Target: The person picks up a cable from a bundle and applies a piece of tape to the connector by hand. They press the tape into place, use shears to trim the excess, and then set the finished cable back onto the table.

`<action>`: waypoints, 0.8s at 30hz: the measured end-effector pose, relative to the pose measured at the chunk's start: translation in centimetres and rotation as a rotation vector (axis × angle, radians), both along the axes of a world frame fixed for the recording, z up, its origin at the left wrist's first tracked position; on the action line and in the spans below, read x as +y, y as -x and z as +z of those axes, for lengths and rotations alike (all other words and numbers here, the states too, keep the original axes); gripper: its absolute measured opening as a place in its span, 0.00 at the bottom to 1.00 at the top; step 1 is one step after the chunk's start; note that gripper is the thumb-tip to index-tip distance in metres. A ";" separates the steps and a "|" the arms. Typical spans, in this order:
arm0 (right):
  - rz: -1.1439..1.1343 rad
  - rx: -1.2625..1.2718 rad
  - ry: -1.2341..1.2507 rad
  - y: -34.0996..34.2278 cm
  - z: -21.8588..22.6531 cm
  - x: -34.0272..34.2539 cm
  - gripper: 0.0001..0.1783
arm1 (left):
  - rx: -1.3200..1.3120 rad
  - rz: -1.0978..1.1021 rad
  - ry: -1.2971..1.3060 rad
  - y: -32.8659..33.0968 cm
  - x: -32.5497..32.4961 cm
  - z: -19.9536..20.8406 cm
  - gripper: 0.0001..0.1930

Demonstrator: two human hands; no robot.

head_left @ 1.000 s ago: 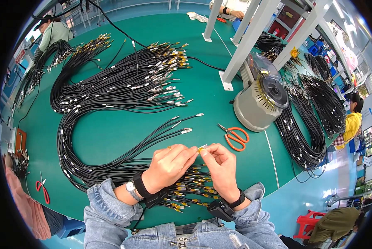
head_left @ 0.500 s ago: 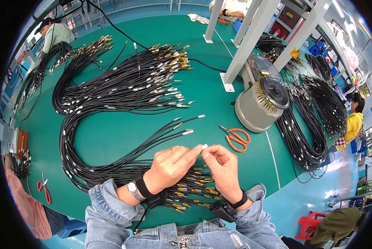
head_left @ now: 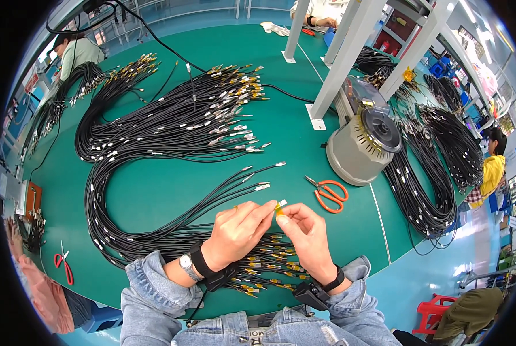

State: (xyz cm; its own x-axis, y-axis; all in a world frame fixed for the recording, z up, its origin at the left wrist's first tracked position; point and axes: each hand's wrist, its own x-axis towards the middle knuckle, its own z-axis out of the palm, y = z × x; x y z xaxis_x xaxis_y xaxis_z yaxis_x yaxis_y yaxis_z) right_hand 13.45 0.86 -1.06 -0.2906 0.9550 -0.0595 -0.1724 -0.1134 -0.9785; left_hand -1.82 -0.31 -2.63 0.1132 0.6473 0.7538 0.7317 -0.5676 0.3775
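My left hand [head_left: 239, 229] pinches the end of a cable, where a small white connector [head_left: 282, 203] pokes out past the fingertips. Just below the connector a bit of yellow tape [head_left: 279, 211] shows, and my right hand [head_left: 307, 232] has its thumb and forefinger closed at it. The rest of this cable is hidden by my left hand. Under and between my wrists lie many black cable ends [head_left: 269, 262] with yellow wraps. Several loose cables with white tips [head_left: 262, 186] lie just beyond my left hand. Orange-handled cutters [head_left: 331, 195] rest beyond my right hand.
A large curved bundle of black cables [head_left: 171, 127] covers the left of the green table [head_left: 292, 144]. A grey machine with a round top [head_left: 358, 153] stands beside white metal posts [head_left: 350, 52]. More cable bundles [head_left: 422, 190] lie right. Red scissors [head_left: 65, 266] lie at left. People sit around.
The fingertips of my right hand have shifted slightly down and away from the white connector, and yellow tape now shows more plainly between the hands. My left hand keeps its pinch.
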 end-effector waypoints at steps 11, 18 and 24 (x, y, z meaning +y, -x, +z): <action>0.020 -0.042 -0.026 -0.3 0.0 0.1 0.04 | -0.116 -0.035 0.040 -0.2 0.1 0.5 0.13; 0.024 -0.046 -0.039 -0.3 -0.2 0.1 0.04 | -0.111 -0.043 0.062 -0.2 0.0 0.4 0.10; 0.035 -0.029 -0.045 -0.1 -0.4 0.1 0.04 | -0.140 -0.070 0.151 -0.1 -0.5 0.2 0.07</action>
State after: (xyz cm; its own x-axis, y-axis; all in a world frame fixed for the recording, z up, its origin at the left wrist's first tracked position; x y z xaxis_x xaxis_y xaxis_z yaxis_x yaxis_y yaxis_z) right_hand 13.57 0.91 -1.43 -0.3226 0.9462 -0.0252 -0.1405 -0.0742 -0.9873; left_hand -1.68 -0.77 -2.39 0.0629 0.7486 0.6601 0.6268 -0.5443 0.5576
